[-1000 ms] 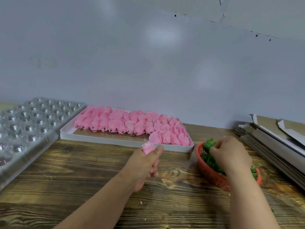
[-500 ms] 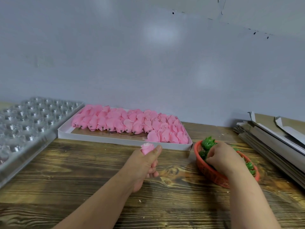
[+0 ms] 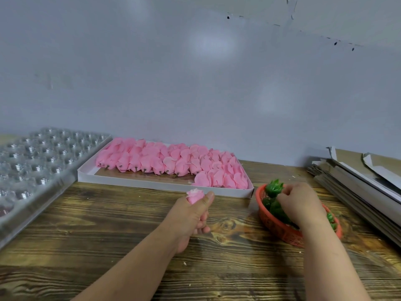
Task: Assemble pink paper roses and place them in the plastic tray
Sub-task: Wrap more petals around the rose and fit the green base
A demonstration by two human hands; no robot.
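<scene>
My left hand (image 3: 191,216) holds a pink paper rosebud (image 3: 194,195) upright in its curled fingers, thumb beside it, above the wooden table. Over the red mesh basket (image 3: 274,227) my right hand (image 3: 301,203) pinches a green plastic calyx (image 3: 273,187) at the basket's far rim. A white flat box (image 3: 152,182) behind the hands carries rows of pink paper petals (image 3: 173,161). At the far left lies the clear plastic tray (image 3: 32,161) with many round cups.
The wooden table (image 3: 108,231) runs across the foreground. A stack of flat grey cardboard sheets (image 3: 360,183) lies at the right edge. A pale wall rises right behind the box. More green calyxes (image 3: 277,210) fill the basket.
My right hand has drawn back a little inside the basket and lifted a green calyx at its far rim. My left hand has stayed put with the rosebud.
</scene>
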